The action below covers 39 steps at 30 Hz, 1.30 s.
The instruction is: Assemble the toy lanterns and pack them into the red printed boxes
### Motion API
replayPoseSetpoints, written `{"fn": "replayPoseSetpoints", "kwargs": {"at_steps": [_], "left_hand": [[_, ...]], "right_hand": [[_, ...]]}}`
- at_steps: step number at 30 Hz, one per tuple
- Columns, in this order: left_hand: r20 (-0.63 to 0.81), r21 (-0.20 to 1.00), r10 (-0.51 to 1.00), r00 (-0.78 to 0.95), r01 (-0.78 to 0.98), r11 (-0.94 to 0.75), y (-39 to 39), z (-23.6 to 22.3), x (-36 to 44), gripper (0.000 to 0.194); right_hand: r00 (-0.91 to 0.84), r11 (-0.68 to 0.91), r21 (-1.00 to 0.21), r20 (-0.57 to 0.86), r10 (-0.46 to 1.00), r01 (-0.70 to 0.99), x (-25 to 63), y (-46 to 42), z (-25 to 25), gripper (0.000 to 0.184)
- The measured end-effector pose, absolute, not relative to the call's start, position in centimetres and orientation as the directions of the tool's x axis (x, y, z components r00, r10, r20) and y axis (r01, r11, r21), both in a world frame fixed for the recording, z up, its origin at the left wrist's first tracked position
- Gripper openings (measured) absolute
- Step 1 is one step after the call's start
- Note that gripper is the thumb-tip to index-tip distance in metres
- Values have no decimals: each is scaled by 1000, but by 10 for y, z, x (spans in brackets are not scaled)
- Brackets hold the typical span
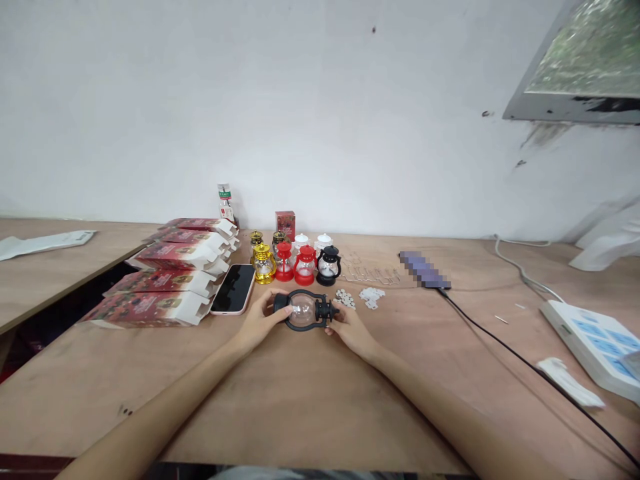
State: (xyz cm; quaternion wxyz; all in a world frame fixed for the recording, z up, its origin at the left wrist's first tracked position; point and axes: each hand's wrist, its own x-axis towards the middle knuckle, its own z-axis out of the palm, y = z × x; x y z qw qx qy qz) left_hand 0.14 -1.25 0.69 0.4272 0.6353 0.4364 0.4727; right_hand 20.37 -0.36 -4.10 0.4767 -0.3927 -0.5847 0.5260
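You hold a black lantern (303, 310) on its side above the near part of a wooden table (310, 407); whether it touches the wood, you cannot tell. Your left hand (264, 319) is closed around its base, thumb against the clear globe. The fingers of your right hand (351, 327) are closed on the top. Just beyond stand gold, red, black and white lanterns (305, 267). A phone (233, 289) and flattish red boxes (160, 280) lie left; white bits (372, 297) lie right.
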Motion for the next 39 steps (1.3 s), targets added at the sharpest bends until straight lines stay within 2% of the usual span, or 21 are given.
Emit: {"fn": "replayPoseSetpoints", "kwargs": {"at_steps": [8,25,39], "left_hand": [[250,948,949,190,149,-280,-12,7,1,36],[199,970,968,151,110,-216,-12,12,0,39],[314,936,934,169,112,-335,-10,8,0,36]], "right_hand": [[-199,127,-989,139,970,-74,204,-2,-38,13],[-80,118,-993,118,990,-2,203,-7,-32,22],[-45,128,-991,126,991,38,204,-6,-34,25]]}}
